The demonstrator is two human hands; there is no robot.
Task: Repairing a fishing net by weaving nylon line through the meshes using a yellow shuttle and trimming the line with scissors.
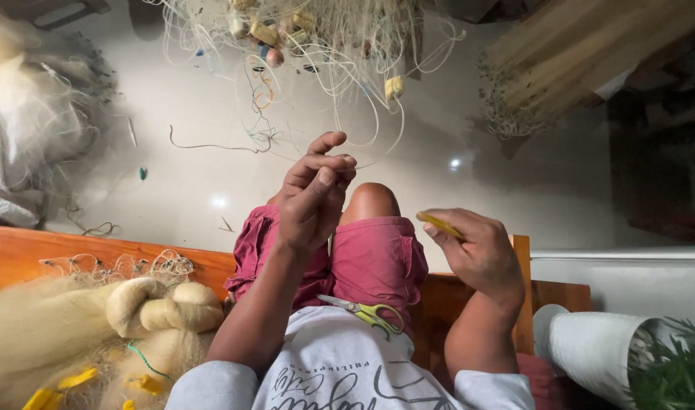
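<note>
Pale glossy floor (408,152) fills the background, strewn with loose line and a tangled heap of fishing net (317,38) with small floats at the top of the view. A wooden bench (28,250) is seen below it, on which the person is seated with knees in red shorts (378,258).

The left hand (313,201) is raised above the knee, its fingers (328,163) curled and pressed together at the tips, apparently pinching a thin pale line that can hardly be made out against the floor. The right hand (480,254) is held to the side of the knee, near the bench's edge; a small yellow netting needle (438,224) is pinched between its thumb and forefinger, with the remaining fingers curled loosely.

A pair of scissors with yellow-green handles (366,311) is laid on the lap, against the hem of the white shirt (340,372), between the two forearms. A thick bundle of cream net (135,311), knotted at one end, is piled on the bench beside the left arm, with yellow floats (78,377) showing in it. A white pot with a green plant (613,349) is seen lying at the lower right.
</note>
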